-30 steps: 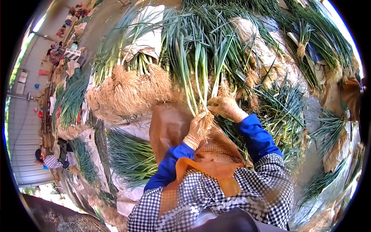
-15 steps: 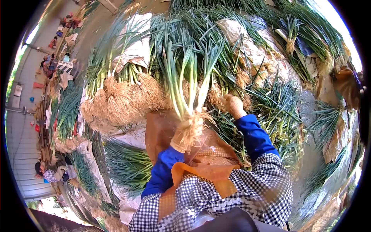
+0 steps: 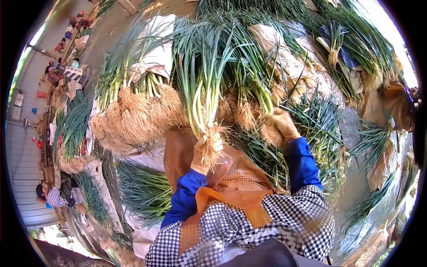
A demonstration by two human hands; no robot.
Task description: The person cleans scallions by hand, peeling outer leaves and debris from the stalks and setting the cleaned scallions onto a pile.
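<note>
My left hand (image 3: 202, 153) is closed around the root end of a small bunch of green garlic (image 3: 202, 100), or a similar leek-like plant. Its pale stalks and long leaves point away from me, and straw-coloured roots (image 3: 212, 149) spill over the fingers. To the right, my right hand (image 3: 282, 124) has its fingers wrapped round the lower end of another green garlic stalk (image 3: 267, 100), roots hanging beneath. Just beyond it lie more rooted stalks (image 3: 244, 111). An orange-brown apron (image 3: 178, 153) spreads under my left hand.
A thick row of rooted bunches (image 3: 138, 113) lies at the left, with a whitish sack (image 3: 155, 49) over part. Loose leaves (image 3: 316, 133) are heaped to the right. Another leafy pile (image 3: 144, 189) sits by my left elbow. Other people (image 3: 55, 196) are at the far left.
My right hand has drawn back slightly and now has a stalk lifted in its fingers. The bunch in my left hand has shifted a little left, its stalks closer together.
</note>
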